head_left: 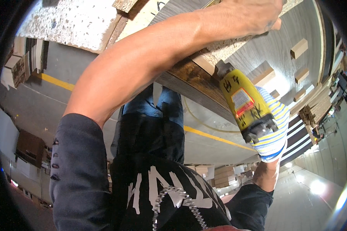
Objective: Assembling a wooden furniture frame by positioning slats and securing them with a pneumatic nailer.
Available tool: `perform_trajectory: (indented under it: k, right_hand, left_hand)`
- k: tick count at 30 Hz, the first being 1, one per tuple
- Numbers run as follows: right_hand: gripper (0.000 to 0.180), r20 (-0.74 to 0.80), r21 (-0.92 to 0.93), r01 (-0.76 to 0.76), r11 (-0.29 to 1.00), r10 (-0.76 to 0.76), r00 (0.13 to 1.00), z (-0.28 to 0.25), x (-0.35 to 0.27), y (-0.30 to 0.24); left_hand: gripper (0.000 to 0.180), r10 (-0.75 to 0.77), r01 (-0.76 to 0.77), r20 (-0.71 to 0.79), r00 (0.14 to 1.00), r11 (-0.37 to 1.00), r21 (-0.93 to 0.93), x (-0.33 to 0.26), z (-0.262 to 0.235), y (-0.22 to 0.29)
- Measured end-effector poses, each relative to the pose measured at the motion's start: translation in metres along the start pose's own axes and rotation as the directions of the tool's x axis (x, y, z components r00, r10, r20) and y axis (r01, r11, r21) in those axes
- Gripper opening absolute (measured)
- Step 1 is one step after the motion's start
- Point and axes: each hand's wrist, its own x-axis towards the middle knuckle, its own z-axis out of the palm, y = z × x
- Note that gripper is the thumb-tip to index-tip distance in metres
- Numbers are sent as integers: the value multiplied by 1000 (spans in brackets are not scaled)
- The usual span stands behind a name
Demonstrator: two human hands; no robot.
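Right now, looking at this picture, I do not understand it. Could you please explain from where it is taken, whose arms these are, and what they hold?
A wide-angle camera on a person's head took this picture looking down, so straight edges look bent. Both arms are that person's own. The bare left hand presses on a grey wood-pattern panel near its raw chipboard edge. The right hand, in a striped work glove, grips a yellow power tool whose tip meets that edge. Small wooden blocks sit on the panel. Below is a grey floor with a yellow line.
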Motion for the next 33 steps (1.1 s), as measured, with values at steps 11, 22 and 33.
perform_trajectory:
  k: [11, 22, 33]
  right_hand:
    - [54, 21, -14, -6, 1000, 7, 1000, -2, 5, -6]
    - [53, 49, -22, -1, 1000, 2, 999, -5, 14, -12]
    - [51, 72, -31, 0, 1000, 3, 997, -7, 12, -24]
  left_hand:
    - [41, 5, -5, -43, 999, 1000, 7, 3, 4, -1]
    - [43, -2, -3, -96, 995, 999, -54, 1, 6, -4]
    - [39, -4, -2, -41, 999, 992, -128, 5, 0, -5]
